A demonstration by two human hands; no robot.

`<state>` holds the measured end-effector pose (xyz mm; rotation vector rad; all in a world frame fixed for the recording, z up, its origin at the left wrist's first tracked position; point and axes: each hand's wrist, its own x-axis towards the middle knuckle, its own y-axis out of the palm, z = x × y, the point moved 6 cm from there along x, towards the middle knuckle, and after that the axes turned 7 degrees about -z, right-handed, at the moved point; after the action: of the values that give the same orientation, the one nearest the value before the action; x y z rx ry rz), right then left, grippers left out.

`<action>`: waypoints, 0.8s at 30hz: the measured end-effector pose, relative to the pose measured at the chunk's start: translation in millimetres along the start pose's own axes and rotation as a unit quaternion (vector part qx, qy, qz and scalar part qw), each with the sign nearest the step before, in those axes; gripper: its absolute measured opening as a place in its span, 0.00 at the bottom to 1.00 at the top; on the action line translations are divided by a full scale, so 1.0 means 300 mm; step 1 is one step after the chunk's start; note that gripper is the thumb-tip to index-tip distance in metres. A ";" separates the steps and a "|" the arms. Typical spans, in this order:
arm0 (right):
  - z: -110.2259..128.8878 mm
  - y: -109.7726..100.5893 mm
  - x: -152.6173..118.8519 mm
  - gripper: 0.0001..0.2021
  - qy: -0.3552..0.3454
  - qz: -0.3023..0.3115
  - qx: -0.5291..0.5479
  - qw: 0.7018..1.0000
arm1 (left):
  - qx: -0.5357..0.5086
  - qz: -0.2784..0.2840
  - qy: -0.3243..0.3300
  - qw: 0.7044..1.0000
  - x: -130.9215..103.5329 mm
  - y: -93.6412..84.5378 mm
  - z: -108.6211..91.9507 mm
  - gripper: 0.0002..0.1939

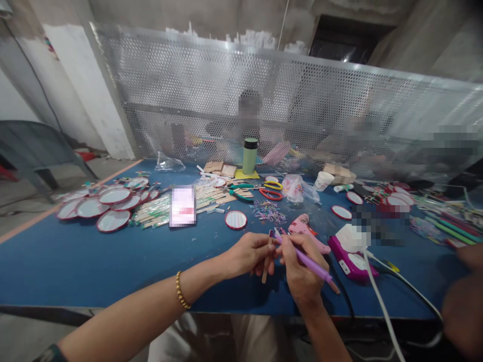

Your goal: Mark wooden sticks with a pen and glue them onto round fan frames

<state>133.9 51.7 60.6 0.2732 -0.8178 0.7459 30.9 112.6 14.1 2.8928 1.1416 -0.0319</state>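
In the head view my left hand [252,253] pinches a flat wooden stick [265,269], upright, with a small dark purple patch at its top end. My right hand [305,266] is closed around a slim purple pen-like rod [313,265], slanted, with a brownish lower end. The rod's upper end is close to the stick's top; whether they touch I cannot tell. Just beyond my right hand lies a pink glue gun [307,234]. A small round red-rimmed mirror [236,219] and a scatter of coloured paper-clip-like bits [268,212] are in front of my hands.
Red-rimmed mirrors [114,196] are heaped on the left, beside bundled wooden sticks [151,213] and a lit phone [183,206]. Pliers [241,193], a green bottle [249,157] and a paper cup [323,181] stand farther back. A magenta power strip [350,261] with cables sits right; another person's arm [466,301] is at the right edge.
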 end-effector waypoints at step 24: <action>0.008 -0.003 0.007 0.10 -0.005 -0.008 0.002 1.000 | 0.013 -0.001 0.005 1.000 0.001 0.001 0.004 0.31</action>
<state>134.0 50.9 63.8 0.2861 -0.8229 0.7321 31.4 112.7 12.9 2.9168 1.1555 -0.0335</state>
